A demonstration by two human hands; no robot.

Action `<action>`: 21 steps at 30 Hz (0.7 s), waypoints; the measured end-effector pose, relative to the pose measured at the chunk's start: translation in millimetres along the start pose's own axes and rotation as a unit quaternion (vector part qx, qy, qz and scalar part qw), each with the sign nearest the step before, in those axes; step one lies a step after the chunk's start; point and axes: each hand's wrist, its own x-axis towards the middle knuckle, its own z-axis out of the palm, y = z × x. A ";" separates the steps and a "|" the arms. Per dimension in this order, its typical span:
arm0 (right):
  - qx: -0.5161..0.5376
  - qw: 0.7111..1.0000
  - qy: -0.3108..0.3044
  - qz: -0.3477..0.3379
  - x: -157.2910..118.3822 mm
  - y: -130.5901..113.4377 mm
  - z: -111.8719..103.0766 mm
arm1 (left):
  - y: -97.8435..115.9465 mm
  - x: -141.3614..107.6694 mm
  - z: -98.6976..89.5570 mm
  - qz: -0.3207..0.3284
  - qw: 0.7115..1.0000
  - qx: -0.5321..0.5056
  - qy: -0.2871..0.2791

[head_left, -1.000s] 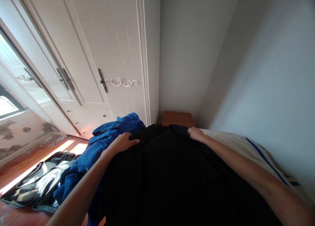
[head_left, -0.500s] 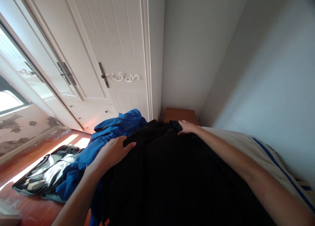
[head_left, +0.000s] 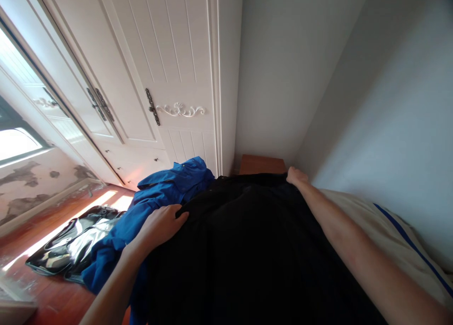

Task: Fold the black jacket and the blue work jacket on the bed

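A black garment (head_left: 244,240) lies spread out in front of me, its lower part running out of the bottom of the view. Its exact kind is hard to make out. My left hand (head_left: 164,223) is closed on its left edge, thumb on top. At the far right corner, my right hand (head_left: 296,175) grips the garment's top edge and pulls it taut. Beside my left hand, a crumpled blue garment (head_left: 159,192) lies partly under the black one.
Left on the red wooden floor (head_left: 67,299) sits a shiny black bag (head_left: 76,242). Ahead stand a white wardrobe (head_left: 184,136) and a small brown cabinet (head_left: 262,164). Beige bedding (head_left: 357,207) with a blue stripe lies at right, against a grey wall (head_left: 382,103).
My right hand has moved right, drawing the garment's top edge out straighter and flatter. My left hand has shifted slightly left and keeps its hold.
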 end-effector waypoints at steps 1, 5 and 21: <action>-0.019 1.000 -0.002 0.001 -2.6 -0.1 5.7 | 0.3 0.9 -0.2 0.000 1.000 0.003 -0.001; -0.059 0.992 -0.046 -0.104 -5.8 -25.4 22.1 | -0.8 5.3 -2.0 -0.002 1.000 0.002 -0.003; -0.063 0.972 -0.113 -0.194 -58.7 -36.2 26.6 | 49.0 78.9 -18.2 0.065 0.997 0.018 0.029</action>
